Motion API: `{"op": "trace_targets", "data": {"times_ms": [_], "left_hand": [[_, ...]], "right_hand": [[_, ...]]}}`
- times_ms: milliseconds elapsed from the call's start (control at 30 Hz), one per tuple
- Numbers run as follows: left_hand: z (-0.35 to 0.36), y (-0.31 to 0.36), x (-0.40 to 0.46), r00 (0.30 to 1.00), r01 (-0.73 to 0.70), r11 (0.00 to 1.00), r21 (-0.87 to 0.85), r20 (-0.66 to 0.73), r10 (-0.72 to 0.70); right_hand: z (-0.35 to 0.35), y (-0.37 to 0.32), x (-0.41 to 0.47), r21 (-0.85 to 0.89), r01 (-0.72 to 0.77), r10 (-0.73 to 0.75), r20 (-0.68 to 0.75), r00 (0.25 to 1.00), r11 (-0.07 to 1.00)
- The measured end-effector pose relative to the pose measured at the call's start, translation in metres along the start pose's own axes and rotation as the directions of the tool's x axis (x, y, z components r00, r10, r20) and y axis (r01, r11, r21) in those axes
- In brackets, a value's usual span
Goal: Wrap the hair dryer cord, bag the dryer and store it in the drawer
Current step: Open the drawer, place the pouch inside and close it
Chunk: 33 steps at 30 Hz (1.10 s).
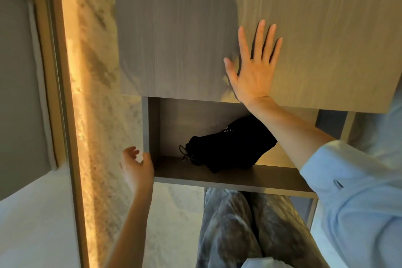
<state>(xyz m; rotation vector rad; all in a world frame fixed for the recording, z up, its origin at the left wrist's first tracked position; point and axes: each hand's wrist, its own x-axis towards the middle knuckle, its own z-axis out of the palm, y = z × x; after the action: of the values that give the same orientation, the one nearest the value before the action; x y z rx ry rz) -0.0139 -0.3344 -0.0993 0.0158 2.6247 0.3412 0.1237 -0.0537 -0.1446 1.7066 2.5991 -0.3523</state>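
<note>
A black drawstring bag [228, 143] lies inside the pulled-out wooden drawer [217, 180], its cord end toward the left; what it holds is hidden. My right hand [253, 67] lies flat with spread fingers on the wooden cabinet top [315, 28] above the drawer. My left hand [136, 165] is at the drawer's front left corner, fingers loosely bent, its thumb side touching the corner edge and holding nothing.
A marble-patterned floor [102, 115] runs along the left of the cabinet, beside a lit wooden frame [65, 93]. My legs in grey patterned trousers [250, 224] stand right below the drawer front.
</note>
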Motion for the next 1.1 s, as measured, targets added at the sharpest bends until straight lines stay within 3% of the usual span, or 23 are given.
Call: {"op": "trace_targets", "data": {"times_ms": [100,200,333,500,633,867,1100], "left_hand": [[-0.009,-0.025,0.009,0.997,0.077,0.982,0.175,-0.044,-0.070],[-0.008,-0.043,0.018,0.959,0.250,0.924,0.290,0.055,-0.277],[-0.002,-0.038,0.025,0.825,0.528,0.849,0.025,0.224,-0.519],[-0.002,-0.026,0.026,0.773,0.635,0.755,-0.166,0.161,-0.614],[-0.007,-0.023,0.032,0.773,0.634,0.746,-0.206,0.137,-0.619],[-0.003,0.009,0.040,0.861,0.502,0.819,-0.279,0.075,-0.502],[0.005,0.053,0.051,0.971,0.223,0.929,-0.296,-0.017,-0.239]], "right_hand": [[0.001,0.001,0.001,-0.014,-0.005,0.005,0.000,1.000,1.000],[0.001,0.001,0.001,-0.012,0.007,-0.008,-0.007,1.000,1.000],[0.002,0.000,0.001,-0.024,0.008,-0.009,-0.020,1.000,1.000],[0.004,0.001,0.000,-0.028,0.013,-0.014,-0.036,0.999,1.000],[0.002,-0.001,0.002,-0.039,0.015,-0.016,-0.035,0.999,0.999],[-0.001,-0.002,0.001,-0.046,0.008,-0.009,-0.024,1.000,0.999],[-0.001,-0.002,0.001,-0.046,0.012,-0.014,-0.041,0.999,0.999]]}}
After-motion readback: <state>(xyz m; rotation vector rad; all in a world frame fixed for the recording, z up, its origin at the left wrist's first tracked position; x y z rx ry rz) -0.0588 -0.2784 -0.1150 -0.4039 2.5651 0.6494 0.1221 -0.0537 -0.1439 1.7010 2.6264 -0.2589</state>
